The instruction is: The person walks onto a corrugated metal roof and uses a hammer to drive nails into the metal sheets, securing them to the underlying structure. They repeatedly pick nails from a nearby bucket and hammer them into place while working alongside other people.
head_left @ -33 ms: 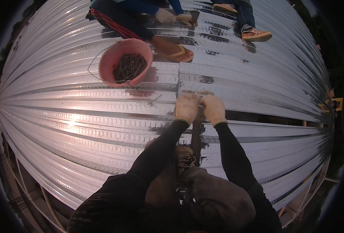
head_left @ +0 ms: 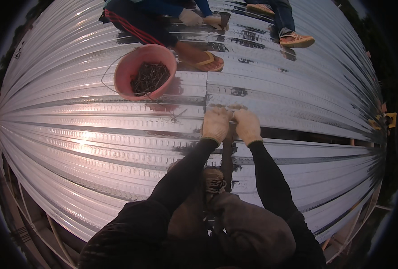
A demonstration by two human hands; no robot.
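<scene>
At the left edge of the panel [head_left: 293, 119], left hand [head_left: 215, 124] and right hand [head_left: 248, 125] sit close together — whether gripping, I cannot tell. Nothing has visibly shifted, so the gap [head_left: 309, 136] alongside stays open.

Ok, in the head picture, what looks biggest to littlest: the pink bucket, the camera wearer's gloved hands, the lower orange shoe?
1. Pink bucket
2. Left hand and right hand, too alike to rank
3. Orange shoe, farther away

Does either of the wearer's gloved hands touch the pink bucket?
No, the pink bucket sits on the metal panels, apart from the left hand and right hand.
</scene>
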